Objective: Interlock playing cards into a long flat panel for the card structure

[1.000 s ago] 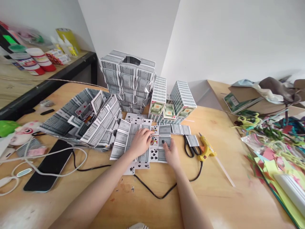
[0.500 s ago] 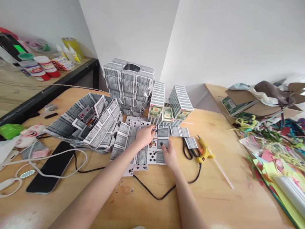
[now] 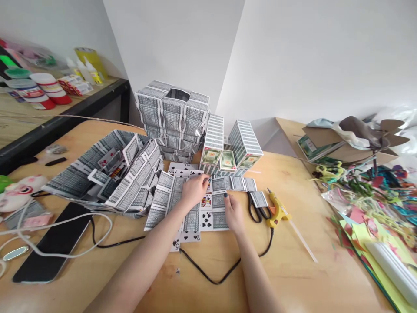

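A flat sheet of joined playing cards (image 3: 190, 217) lies on the table, mostly with grey patterned backs up. A jack and a spade card (image 3: 206, 220) show their faces in one column. My left hand (image 3: 195, 189) bends over the upper part of the sheet, its fingertips pinched together at a card near the top edge. At the right edge my right hand (image 3: 234, 214) has its thumb against the outer column of cards; its other fingers are mostly hidden. Just right of it lie black-handled scissors (image 3: 254, 211), partly under a loose card (image 3: 259, 199), and a yellow glue gun (image 3: 278, 211).
Behind the sheet stand a tall card-built box (image 3: 174, 121) and stacked card boxes (image 3: 246, 141). An open card-built tray (image 3: 81, 174) sits left, near a phone (image 3: 52, 243) and white cable. A black cord (image 3: 208, 276) crosses the front. Craft scraps (image 3: 374, 208) spread at right.
The view has shifted slightly. My right thumb has slid from on top of the outer cards to their right edge. My left hand stays near the top of the sheet.
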Action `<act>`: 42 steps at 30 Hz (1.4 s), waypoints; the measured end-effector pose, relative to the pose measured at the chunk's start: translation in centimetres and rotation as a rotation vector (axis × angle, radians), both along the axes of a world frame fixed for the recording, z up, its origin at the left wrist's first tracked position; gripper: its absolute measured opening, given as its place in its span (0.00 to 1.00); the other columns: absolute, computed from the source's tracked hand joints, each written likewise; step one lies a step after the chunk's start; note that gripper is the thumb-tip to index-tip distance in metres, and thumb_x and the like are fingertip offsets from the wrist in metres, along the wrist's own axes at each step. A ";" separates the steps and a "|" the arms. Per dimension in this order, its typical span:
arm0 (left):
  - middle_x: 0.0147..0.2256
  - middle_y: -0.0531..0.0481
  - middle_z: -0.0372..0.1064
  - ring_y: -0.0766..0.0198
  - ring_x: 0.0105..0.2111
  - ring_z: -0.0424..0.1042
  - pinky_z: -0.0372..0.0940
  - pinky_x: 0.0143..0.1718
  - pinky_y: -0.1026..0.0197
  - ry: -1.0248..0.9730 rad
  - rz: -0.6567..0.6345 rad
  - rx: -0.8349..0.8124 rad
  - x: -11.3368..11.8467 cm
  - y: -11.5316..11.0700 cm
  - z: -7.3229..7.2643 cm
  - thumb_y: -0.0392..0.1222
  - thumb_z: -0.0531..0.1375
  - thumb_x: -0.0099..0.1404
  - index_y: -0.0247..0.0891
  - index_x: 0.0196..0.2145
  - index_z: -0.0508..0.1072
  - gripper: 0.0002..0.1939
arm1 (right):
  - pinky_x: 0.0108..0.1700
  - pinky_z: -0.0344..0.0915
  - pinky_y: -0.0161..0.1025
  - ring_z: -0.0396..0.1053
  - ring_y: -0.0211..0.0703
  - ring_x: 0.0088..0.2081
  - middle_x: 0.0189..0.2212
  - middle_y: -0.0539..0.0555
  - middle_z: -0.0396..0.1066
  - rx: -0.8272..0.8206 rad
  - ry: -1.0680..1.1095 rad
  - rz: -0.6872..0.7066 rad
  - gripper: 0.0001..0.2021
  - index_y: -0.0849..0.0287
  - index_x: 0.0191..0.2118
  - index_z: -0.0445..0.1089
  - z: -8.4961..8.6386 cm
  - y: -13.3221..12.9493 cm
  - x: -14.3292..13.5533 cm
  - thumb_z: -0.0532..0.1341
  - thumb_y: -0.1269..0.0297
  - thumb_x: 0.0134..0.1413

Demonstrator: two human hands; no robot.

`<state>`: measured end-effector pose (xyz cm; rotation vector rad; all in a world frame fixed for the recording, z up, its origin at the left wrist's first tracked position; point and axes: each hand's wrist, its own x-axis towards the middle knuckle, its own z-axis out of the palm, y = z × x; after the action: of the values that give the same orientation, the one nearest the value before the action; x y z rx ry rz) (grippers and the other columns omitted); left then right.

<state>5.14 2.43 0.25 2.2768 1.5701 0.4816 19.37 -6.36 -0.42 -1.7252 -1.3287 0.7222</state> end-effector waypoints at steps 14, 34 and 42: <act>0.32 0.49 0.73 0.59 0.32 0.72 0.59 0.29 0.61 0.018 0.055 -0.029 0.3 0.2 -0.1 0.46 0.47 0.66 0.43 0.43 0.67 0.14 | 0.22 0.54 0.33 0.59 0.38 0.20 0.19 0.47 0.62 -0.018 0.017 -0.119 0.12 0.56 0.29 0.58 -1.5 1.5 -0.2 0.51 0.52 0.52; 0.30 0.48 0.73 0.59 0.32 0.72 0.59 0.28 0.62 0.034 0.052 -0.038 0.3 0.2 0.0 0.46 0.45 0.67 0.42 0.45 0.66 0.15 | 0.26 0.58 0.36 0.61 0.40 0.24 0.23 0.48 0.61 0.014 0.025 -0.099 0.10 0.55 0.31 0.57 -1.1 1.1 -0.6 0.49 0.55 0.55; 0.30 0.49 0.73 0.59 0.31 0.72 0.58 0.27 0.62 0.035 0.055 -0.011 0.3 0.2 -0.3 0.46 0.45 0.67 0.42 0.44 0.67 0.15 | 0.26 0.57 0.35 0.59 0.39 0.24 0.22 0.47 0.58 0.009 0.040 -0.091 0.10 0.54 0.30 0.55 -1.1 1.1 -0.6 0.48 0.54 0.55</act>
<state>5.49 2.63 -0.04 2.2506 1.6519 0.4486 18.73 -5.30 -1.53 -1.7436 -1.2169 0.6945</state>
